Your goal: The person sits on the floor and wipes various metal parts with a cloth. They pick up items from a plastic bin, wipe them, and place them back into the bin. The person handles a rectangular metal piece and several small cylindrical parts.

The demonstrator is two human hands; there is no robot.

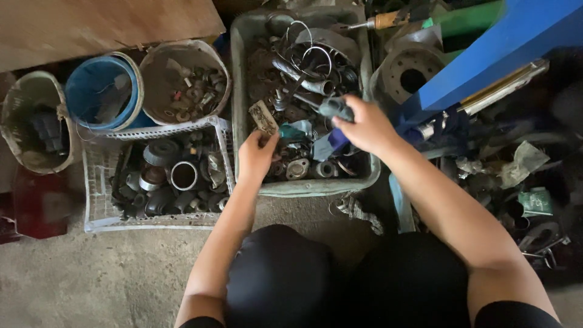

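**Two hands sorting in a crate of scrap metal parts**

The left hand (256,155) is pinched shut on a small flat rusty plate (263,117), thumb and fingers gripping its lower edge so that the piece stands up out of the heap, face toward the camera, seemingly to be looked over. The right hand (364,126) is closed around a dark rounded part (335,107), fingers curled over its top, and holds it clear above the pile; what kind of part it is cannot be told.

Both hands work over the grey plastic crate (316,188), which is heaped with pipe ends, steel rings, round flanges and a blue scrap. Just left of it stands a white wire basket (97,200) full of bushings and short tube sections, apparently grouped by kind. Behind the basket sit a white bucket (152,61) of small fittings, a blue bucket (82,79) and a woven sack (15,121). To the right, a blue steel beam (486,54) slants over more loose scrap. The person squats on the concrete floor (91,273), knees close to the crate, keeping everything within arm's reach.
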